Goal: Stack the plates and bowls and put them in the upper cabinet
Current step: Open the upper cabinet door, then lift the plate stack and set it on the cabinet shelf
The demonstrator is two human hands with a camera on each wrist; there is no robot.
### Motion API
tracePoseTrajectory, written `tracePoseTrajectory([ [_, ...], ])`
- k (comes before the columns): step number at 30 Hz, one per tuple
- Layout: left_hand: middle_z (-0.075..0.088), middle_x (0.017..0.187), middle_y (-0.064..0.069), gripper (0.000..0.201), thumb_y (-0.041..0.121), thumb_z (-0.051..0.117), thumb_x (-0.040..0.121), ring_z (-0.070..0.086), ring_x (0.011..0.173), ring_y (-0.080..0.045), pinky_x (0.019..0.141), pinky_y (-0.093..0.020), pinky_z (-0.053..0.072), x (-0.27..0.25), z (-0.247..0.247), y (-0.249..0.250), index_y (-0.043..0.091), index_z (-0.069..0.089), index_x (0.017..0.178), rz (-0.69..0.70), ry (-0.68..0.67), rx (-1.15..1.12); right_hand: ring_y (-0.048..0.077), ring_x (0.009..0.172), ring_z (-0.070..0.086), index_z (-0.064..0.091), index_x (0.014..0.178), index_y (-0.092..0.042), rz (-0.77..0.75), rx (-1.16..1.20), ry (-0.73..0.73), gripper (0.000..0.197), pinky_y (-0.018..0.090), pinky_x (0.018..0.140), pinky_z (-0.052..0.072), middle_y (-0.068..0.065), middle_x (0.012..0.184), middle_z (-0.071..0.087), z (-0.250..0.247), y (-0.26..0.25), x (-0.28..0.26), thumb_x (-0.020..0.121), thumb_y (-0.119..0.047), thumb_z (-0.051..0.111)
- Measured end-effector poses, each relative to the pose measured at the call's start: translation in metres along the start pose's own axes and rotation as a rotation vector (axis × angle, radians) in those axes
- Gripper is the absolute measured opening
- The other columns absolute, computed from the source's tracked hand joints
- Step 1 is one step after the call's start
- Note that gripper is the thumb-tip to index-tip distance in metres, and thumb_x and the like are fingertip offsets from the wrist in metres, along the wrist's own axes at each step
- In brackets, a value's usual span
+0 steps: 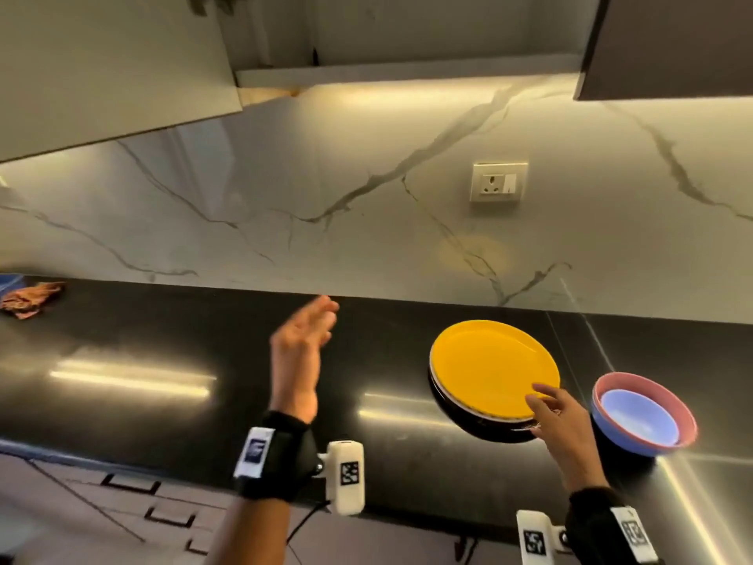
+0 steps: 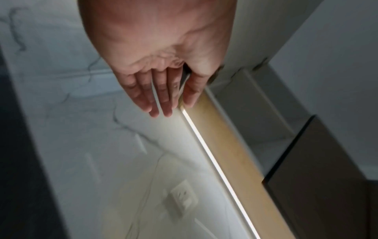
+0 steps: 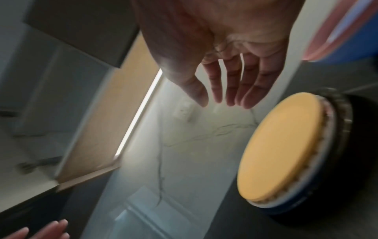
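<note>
A yellow plate (image 1: 489, 367) tops a stack of plates with a dark one at the bottom (image 1: 489, 432), on the black counter (image 1: 203, 340). In the right wrist view the stack (image 3: 280, 148) lies to the right of my fingers. A pink bowl (image 1: 676, 409) with a blue bowl (image 1: 639, 422) nested inside stands just right of the stack. My right hand (image 1: 546, 397) hovers over the stack's near right rim, fingers spread and straight (image 3: 229, 90), holding nothing. My left hand (image 1: 322, 316) is raised above the counter, left of the plates, fingers straight (image 2: 163, 103) and empty. The upper cabinet (image 1: 407, 38) stands open overhead.
The cabinet's pale door (image 1: 102, 67) swings out at the upper left and a dark door (image 1: 672, 42) hangs at the upper right. A wall socket (image 1: 499, 181) sits on the marble backsplash. A crumpled brown cloth (image 1: 30, 299) lies far left. Drawers (image 1: 163, 511) run below the counter edge.
</note>
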State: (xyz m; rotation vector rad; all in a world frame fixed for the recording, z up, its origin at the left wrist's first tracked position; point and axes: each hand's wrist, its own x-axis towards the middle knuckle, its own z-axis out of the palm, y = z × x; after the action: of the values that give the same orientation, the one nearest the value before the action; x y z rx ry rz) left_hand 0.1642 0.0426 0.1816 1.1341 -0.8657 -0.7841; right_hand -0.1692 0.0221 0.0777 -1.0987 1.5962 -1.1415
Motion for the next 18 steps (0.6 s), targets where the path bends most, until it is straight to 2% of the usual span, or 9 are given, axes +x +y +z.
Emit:
tracePoseTrajectory([
  [2,0.071,0.117,0.006,0.036,0.014,0.061,0.09,0.062,0.116,-0.011,0.101,-0.034,0.045,0.005,0.034,-0.038,0.02,0.063,0.126,-0.174,-0.145,0.058,0.029,0.125,0.049,0.05,0.136,-0.015,0.191,0.112,0.037,0.043,0.049,0.103,0.042,0.014,0.138,0.052,-0.007,0.022,0.024,0.094,-0.019,0.061],
  [3,0.069,0.12,0.007,0.041,0.016,0.062,0.09,0.06,0.117,-0.008,0.102,-0.032,0.044,0.008,0.049,-0.055,0.02,0.059,0.132,-0.249,-0.206,0.07,0.028,0.13,0.045,0.046,0.14,-0.015,0.278,0.174,0.048,0.05,0.049,0.104,0.039,0.011,0.143,0.048,-0.009,0.032,0.033,0.093,-0.02,0.064],
  [5,0.064,0.127,0.006,0.051,0.019,0.063,0.09,0.057,0.118,-0.007,0.102,-0.029,0.042,0.018,0.079,-0.091,0.018,0.051,0.14,-0.339,-0.292,0.141,0.025,0.132,0.041,0.047,0.139,-0.02,0.421,0.272,0.083,0.057,0.049,0.101,0.039,0.003,0.146,0.044,-0.011,0.049,0.053,0.087,-0.027,0.07],
  [7,0.056,0.139,-0.001,0.057,0.019,0.064,0.09,0.052,0.125,-0.012,0.107,-0.032,0.038,0.032,0.108,-0.127,0.015,0.045,0.144,-0.409,-0.33,0.254,0.026,0.131,0.04,0.046,0.139,-0.022,0.511,0.304,0.136,0.067,0.047,0.093,0.042,0.001,0.149,0.038,-0.015,0.066,0.074,0.08,-0.034,0.075],
  [9,0.044,0.149,-0.005,0.064,0.019,0.065,0.09,0.043,0.135,-0.02,0.111,-0.035,0.032,0.043,0.129,-0.159,0.011,0.037,0.148,-0.488,-0.342,0.371,0.028,0.132,0.04,0.044,0.141,-0.022,0.561,0.336,0.167,0.071,0.045,0.092,0.042,0.003,0.149,0.038,-0.016,0.075,0.091,0.079,-0.036,0.075],
  [13,0.026,0.158,-0.011,0.078,0.021,0.068,0.088,0.031,0.143,-0.025,0.112,-0.036,0.03,0.062,0.16,-0.206,0.009,0.025,0.152,-0.665,-0.297,0.412,0.029,0.133,0.04,0.045,0.14,-0.02,0.594,0.352,0.131,0.054,0.048,0.104,0.035,0.004,0.144,0.046,-0.011,0.076,0.121,0.09,-0.026,0.065],
  [16,0.029,0.157,-0.01,0.082,0.024,0.068,0.088,0.033,0.142,-0.027,0.111,-0.038,0.031,0.078,0.176,-0.229,0.009,0.022,0.153,-0.764,-0.283,0.414,0.03,0.117,0.047,0.045,0.139,-0.019,0.589,0.361,0.144,0.052,0.049,0.098,0.038,0.008,0.14,0.051,-0.006,0.074,0.138,0.091,-0.017,0.064],
  [18,0.042,0.149,-0.012,0.071,0.022,0.069,0.086,0.047,0.132,-0.029,0.109,-0.041,0.039,0.087,0.186,-0.242,0.009,0.035,0.147,-0.805,-0.311,0.407,0.029,0.108,0.048,0.045,0.139,-0.017,0.586,0.374,0.164,0.055,0.047,0.09,0.04,0.012,0.135,0.054,-0.007,0.076,0.15,0.088,-0.011,0.066],
])
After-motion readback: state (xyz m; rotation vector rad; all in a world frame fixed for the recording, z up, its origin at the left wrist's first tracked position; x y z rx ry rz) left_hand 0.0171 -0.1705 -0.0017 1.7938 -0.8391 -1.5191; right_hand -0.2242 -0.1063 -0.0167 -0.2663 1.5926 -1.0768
